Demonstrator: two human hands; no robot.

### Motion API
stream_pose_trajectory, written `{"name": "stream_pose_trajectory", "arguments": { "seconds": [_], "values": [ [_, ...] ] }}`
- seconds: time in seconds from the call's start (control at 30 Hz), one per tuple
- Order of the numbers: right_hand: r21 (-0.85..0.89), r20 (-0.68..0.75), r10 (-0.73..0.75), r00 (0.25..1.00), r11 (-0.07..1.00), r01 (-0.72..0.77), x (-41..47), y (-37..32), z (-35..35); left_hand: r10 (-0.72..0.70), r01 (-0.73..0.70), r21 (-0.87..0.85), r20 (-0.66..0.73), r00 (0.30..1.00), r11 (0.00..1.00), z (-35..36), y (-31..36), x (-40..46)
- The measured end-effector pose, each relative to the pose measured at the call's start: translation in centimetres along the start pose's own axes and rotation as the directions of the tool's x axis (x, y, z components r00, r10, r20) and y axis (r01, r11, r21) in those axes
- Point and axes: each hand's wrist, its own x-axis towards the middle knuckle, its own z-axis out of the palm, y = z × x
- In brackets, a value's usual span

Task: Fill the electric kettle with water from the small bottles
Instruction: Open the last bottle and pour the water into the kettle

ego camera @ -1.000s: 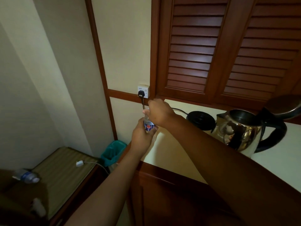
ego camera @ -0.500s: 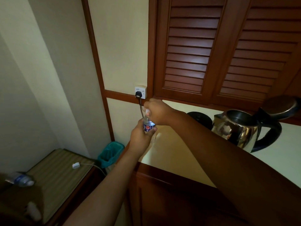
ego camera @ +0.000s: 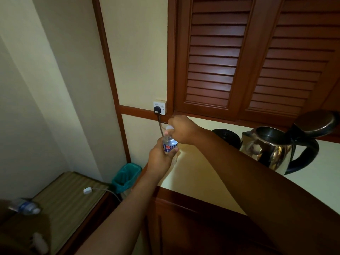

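My left hand (ego camera: 161, 159) grips a small water bottle (ego camera: 169, 145) with a blue and red label, upright over the left end of the cream counter (ego camera: 198, 181). My right hand (ego camera: 181, 129) pinches its white cap (ego camera: 169, 127), which sits just above the bottle's neck. The steel electric kettle (ego camera: 270, 150) stands on the counter to the right, its lid (ego camera: 316, 122) swung open, black handle facing right. Its black base (ego camera: 227, 136) lies behind my right forearm. A second small bottle (ego camera: 25, 207) lies on its side on the low table at bottom left.
A black plug sits in the wall socket (ego camera: 159, 108), its cord running down behind my hands. Louvred wooden doors (ego camera: 257, 57) hang above the counter. A teal bin (ego camera: 127, 177) stands on the floor beside a low striped-top table (ego camera: 68, 199) with a white cable.
My right hand has lifted slightly from the bottle's top, and the white cap now shows above the neck. The view has shifted a little; the kettle has not moved.
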Motion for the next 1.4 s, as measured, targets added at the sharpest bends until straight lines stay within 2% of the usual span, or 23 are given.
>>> {"name": "stream_pose_trajectory", "arguments": {
  "seconds": [0.2, 0.3, 0.4, 0.5, 0.6, 0.7, 0.87, 1.0, 1.13, 1.23, 1.4],
  "values": [
    [-0.039, 0.047, -0.172, 0.984, 0.984, 0.173, -0.4, 0.8, -0.7, 0.011, -0.011, -0.003, 0.023, 1.0, 1.0, -0.4, 0.1, 0.0],
    [0.065, -0.021, -0.168, 0.986, 0.983, 0.169, -1.2, 1.6, -1.2, 0.023, -0.022, -0.012, 0.05, 0.998, 1.0, -0.5, 0.8, -0.4],
    [0.233, -0.149, -0.12, 0.982, 0.96, 0.153, -2.9, 2.5, -2.3, 0.05, -0.042, -0.078, 0.099, 0.994, 0.996, -0.1, 2.0, -1.3],
    [0.359, -0.246, 0.009, 0.969, 0.93, 0.082, -6.0, 4.4, -3.4, 0.083, -0.072, -0.105, 0.109, 0.991, 0.992, 1.4, 3.6, -2.0],
    [0.408, -0.37, 0.147, 0.917, 0.913, 0.018, -9.7, 7.1, -4.0, 0.116, -0.096, -0.132, 0.154, 0.981, 0.987, 3.6, 5.4, -2.2],
    [0.445, -0.399, 0.316, 0.861, 0.887, -0.119, -13.7, 10.0, -4.2, 0.168, -0.134, -0.167, 0.213, 0.963, 0.977, 5.5, 7.5, -2.7],
    [0.496, -0.37, 0.522, 0.768, 0.81, -0.312, -20.9, 14.9, -3.6, 0.239, -0.179, -0.224, 0.278, 0.93, 0.958, 8.7, 10.8, -3.7],
    [0.4, -0.377, 0.615, 0.693, 0.783, -0.477, -24.7, 19.9, -0.8, 0.271, -0.198, -0.244, 0.313, 0.91, 0.949, 10.6, 12.5, -4.0],
    [0.209, -0.297, 0.676, 0.674, 0.735, -0.645, -25.7, 24.2, 2.6, 0.281, -0.216, -0.227, 0.315, 0.907, 0.95, 11.8, 13.4, -4.5],
    [0.101, -0.264, 0.688, 0.676, 0.717, -0.69, -25.9, 25.3, 4.0, 0.293, -0.228, -0.229, 0.311, 0.904, 0.946, 12.1, 13.7, -4.8],
    [0.052, -0.203, 0.701, 0.683, 0.704, -0.708, -26.1, 25.6, 4.2, 0.277, -0.197, -0.263, 0.31, 0.91, 0.944, 11.6, 14.4, -5.2]
  ]
}}
